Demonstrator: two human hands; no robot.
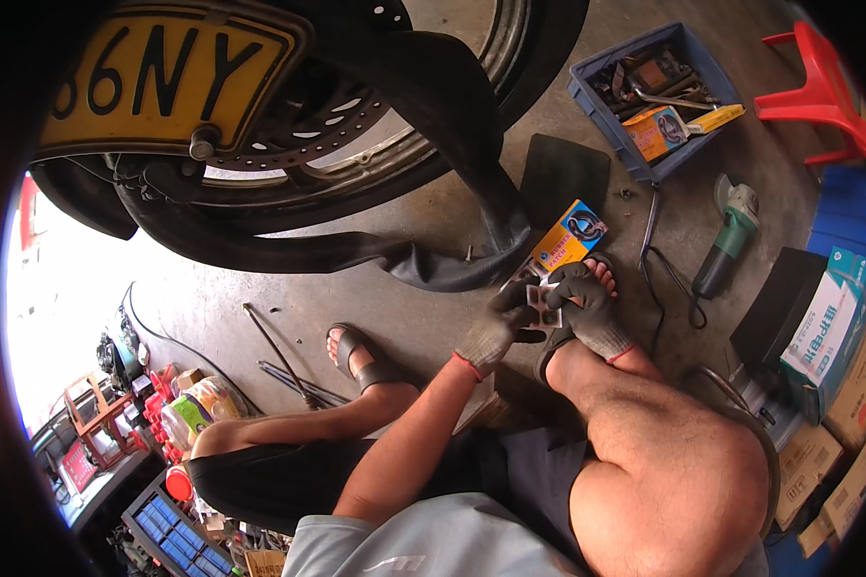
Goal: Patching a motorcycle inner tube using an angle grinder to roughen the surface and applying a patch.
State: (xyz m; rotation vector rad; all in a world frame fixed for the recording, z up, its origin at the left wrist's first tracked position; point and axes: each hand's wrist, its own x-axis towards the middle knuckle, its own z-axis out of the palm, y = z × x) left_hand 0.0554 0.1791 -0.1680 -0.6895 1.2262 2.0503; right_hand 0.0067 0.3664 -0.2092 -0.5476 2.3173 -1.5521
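Note:
Both hands wear dark-palmed work gloves with pale knit cuffs. My left hand (496, 323) and my right hand (589, 304) meet in front of my right foot, fingers closed on a small pale sheet of patches (546, 306) with dark round spots. My left hand grips its left side, my right hand its right edge. Just beyond them lies a yellow and blue cardboard box (570, 238) with a picture of a black tube on it. Left of the box, a black inner tube (433, 264) hangs slack from the motorcycle wheel (356, 163) down to the floor.
A blue crate (698, 135) of tools stands at far right, near a red plastic stool (818, 96). A green angle grinder (728, 236) and a dark mat (565, 178) lie on the floor. Tyre levers (284, 361) lie left. Cartons (827, 332) line the right side.

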